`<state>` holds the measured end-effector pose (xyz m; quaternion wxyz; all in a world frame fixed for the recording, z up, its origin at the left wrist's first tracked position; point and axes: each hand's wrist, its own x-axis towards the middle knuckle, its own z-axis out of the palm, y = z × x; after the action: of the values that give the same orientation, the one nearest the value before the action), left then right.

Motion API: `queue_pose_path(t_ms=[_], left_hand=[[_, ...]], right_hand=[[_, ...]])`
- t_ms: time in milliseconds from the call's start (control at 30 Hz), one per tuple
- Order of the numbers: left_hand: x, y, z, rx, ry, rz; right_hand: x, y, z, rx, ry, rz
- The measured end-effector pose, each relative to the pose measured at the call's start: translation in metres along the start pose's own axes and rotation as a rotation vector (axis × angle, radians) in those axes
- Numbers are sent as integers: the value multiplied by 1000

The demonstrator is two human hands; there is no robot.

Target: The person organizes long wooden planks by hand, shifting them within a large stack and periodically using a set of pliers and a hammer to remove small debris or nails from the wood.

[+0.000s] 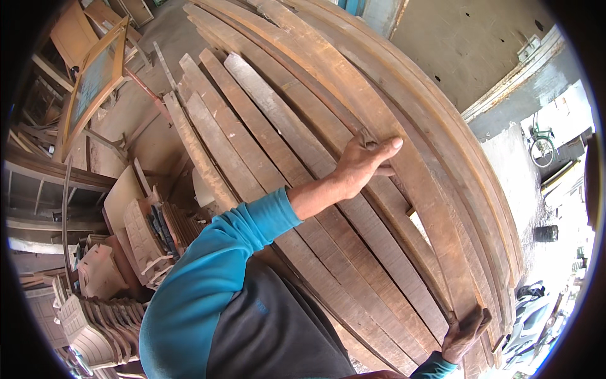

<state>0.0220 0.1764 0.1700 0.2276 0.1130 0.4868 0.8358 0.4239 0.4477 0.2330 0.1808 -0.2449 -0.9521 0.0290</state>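
A long brown wooden plank [379, 120] lies on top of the other planks, running from the far middle to the near right. My left hand [366, 163] grips its left edge about midway along, thumb over the top face and the other fingers partly hidden at the side. Close to the plank's near end, my right hand [466, 333] is closed on it, with the fingers bent over the wood. Beneath and to the left, several similar planks [278, 120] lie side by side, one of them paler and greyish on its upper face.
More planks [486, 183] are stacked along the right. At lower left stand piles of shaped wooden pieces [104, 322]. A framed panel [95, 85] leans at far left. Beyond the planks on the right are a wall [473, 50], a green bicycle [541, 144] and a dark bucket-like container [546, 234].
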Motion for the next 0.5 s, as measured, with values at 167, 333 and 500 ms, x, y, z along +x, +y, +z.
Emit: queue_pose_path(t_ms=[167,333,500], left_hand=[[-61,-9,-13,91,55,-64],[-118,-22,-38,160,159,-129],[-161,-45,-54,164,207,-226]], right_hand=[[-49,11,28,210,-115,16],[-79,-1,40,223,-207,-76],[-106,-2,45,222,-316,26]])
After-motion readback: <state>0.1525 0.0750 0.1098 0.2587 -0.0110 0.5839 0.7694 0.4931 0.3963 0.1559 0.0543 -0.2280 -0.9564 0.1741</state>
